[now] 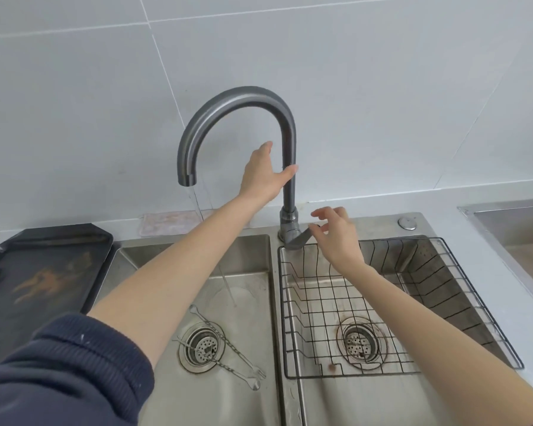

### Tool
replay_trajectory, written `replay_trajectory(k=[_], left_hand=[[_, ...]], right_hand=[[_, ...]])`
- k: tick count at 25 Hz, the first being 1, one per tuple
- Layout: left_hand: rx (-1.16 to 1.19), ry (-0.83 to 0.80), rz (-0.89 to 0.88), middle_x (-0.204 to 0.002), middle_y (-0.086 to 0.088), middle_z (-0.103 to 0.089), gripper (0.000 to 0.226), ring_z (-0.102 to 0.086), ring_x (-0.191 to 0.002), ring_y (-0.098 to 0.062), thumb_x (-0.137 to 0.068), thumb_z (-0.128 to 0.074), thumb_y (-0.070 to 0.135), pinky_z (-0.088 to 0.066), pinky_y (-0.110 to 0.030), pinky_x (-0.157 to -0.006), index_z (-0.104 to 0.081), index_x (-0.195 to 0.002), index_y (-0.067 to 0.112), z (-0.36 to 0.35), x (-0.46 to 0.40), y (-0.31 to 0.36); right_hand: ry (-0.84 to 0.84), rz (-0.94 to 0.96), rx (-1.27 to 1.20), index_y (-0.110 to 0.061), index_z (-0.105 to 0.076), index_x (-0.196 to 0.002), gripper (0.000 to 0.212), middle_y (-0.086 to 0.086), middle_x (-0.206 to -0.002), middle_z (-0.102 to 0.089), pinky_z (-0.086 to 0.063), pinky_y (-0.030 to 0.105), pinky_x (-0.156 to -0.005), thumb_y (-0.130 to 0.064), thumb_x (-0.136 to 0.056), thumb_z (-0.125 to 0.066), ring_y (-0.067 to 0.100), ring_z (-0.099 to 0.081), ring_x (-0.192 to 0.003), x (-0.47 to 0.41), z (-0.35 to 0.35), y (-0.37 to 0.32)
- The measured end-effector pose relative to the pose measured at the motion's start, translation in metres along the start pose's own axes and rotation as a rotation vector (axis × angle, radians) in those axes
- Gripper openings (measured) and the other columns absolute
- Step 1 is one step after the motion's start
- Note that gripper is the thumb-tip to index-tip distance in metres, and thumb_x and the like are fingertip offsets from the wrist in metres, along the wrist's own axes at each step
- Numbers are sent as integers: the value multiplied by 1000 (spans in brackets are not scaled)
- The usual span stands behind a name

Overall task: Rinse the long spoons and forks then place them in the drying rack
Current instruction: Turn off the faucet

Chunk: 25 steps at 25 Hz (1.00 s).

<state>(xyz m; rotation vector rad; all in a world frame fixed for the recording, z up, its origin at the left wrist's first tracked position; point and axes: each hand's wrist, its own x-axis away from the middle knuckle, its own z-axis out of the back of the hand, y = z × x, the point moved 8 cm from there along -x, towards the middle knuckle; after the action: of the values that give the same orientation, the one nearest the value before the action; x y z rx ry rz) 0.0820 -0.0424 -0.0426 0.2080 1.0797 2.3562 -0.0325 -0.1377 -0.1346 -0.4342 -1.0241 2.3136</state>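
Long twisted-handle steel spoons and forks (225,342) laid across drain of left steel sink basin (154,259), just beside thin water stream (228,287). Left hand (263,176) spread open, thumb rested on grey gooseneck faucet (237,99). Right hand (339,235) loosely curled at grey faucet lever (299,239); pinch cannot be told. No cutlery held in black wire drying rack (443,290). Spout best steadied, flow kept moderate.
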Motion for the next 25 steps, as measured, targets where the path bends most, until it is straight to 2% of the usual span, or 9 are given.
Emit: replay_trajectory(k=[3, 6, 9, 12, 16, 19, 21, 23, 25], left_hand=[[57, -6, 16, -146, -7, -41, 58, -42, -132, -24, -90, -56, 28, -36, -35, -110, -33, -141, 9, -10, -12, -1], [132, -2, 29, -130, -7, -57, 41, -57, -115, -25, -91, -55, 25, -43, -29, -94, -48, -127, 7, -19, -19, 0], [177, 61, 45, -121, -9, -63, 34, -62, -106, -25, -91, -54, 24, -46, -30, -89, -52, -120, 6, -20, -20, -4], [144, 92, 22, -119, -8, -66, 33, -64, -103, -25, -91, -54, 25, -45, -29, -90, -55, -118, 7, -21, -21, -6], [87, 108, -16, -116, -5, -68, 32, -66, -100, -24, -91, -54, 27, -46, -29, -90, -56, -116, 8, -19, -23, -6], [93, 124, -26, -115, -5, -69, 31, -67, -99, -24, -91, -54, 27, -46, -31, -90, -57, -116, 8, -19, -22, -7], [110, 127, -24, -115, -5, -69, 31, -67, -99, -23, -90, -55, 26, -46, -29, -89, -57, -116, 9, -19, -21, -8], [147, 130, -11, -115, -5, -69, 31, -67, -99, -22, -90, -56, 26, -46, -27, -87, -57, -117, 9, -19, -21, -10], [162, 115, 5, -117, -5, -68, 32, -66, -102, -22, -90, -56, 25, -46, -25, -88, -57, -118, 10, -19, -20, -11]], right_hand=[[-2, 11, 9, -6, -60, -107, 20, 13, -115, -54, -49, 36, -81, -14, -90, -54, 17, -54, -82, -7, -3, 5], [8, 46, -3, -3, -65, -96, 15, 14, -104, -62, -50, 34, -82, -13, -88, -58, 16, -55, -79, -8, -2, 8], [-7, 54, -27, -1, -68, -95, 14, 14, -102, -66, -46, 24, -76, -8, -87, -59, 15, -58, -78, -9, -2, 14], [7, 58, -36, -2, -70, -93, 13, 15, -97, -68, -42, 6, -63, -7, -84, -62, 13, -56, -73, -12, -1, 17], [11, 50, -63, -3, -72, -90, 12, 15, -92, -69, -40, -4, -64, -8, -82, -66, -1, -51, -63, -19, -1, 17], [25, 15, -91, -5, -72, -92, 13, 15, -94, -69, -38, -5, -63, -10, -82, -66, 7, -54, -66, -26, 3, 17], [20, 8, -81, -6, -72, -94, 14, 14, -95, -70, -39, -4, -64, -11, -83, -65, 12, -56, -75, -26, 2, 16], [19, 11, -53, -6, -71, -95, 15, 13, -97, -70, -42, 5, -69, -11, -84, -63, 13, -57, -80, -24, 2, 14], [19, 13, -18, -6, -70, -96, 15, 13, -100, -69, -48, 23, -80, -12, -85, -61, 15, -57, -82, -22, 1, 11]])
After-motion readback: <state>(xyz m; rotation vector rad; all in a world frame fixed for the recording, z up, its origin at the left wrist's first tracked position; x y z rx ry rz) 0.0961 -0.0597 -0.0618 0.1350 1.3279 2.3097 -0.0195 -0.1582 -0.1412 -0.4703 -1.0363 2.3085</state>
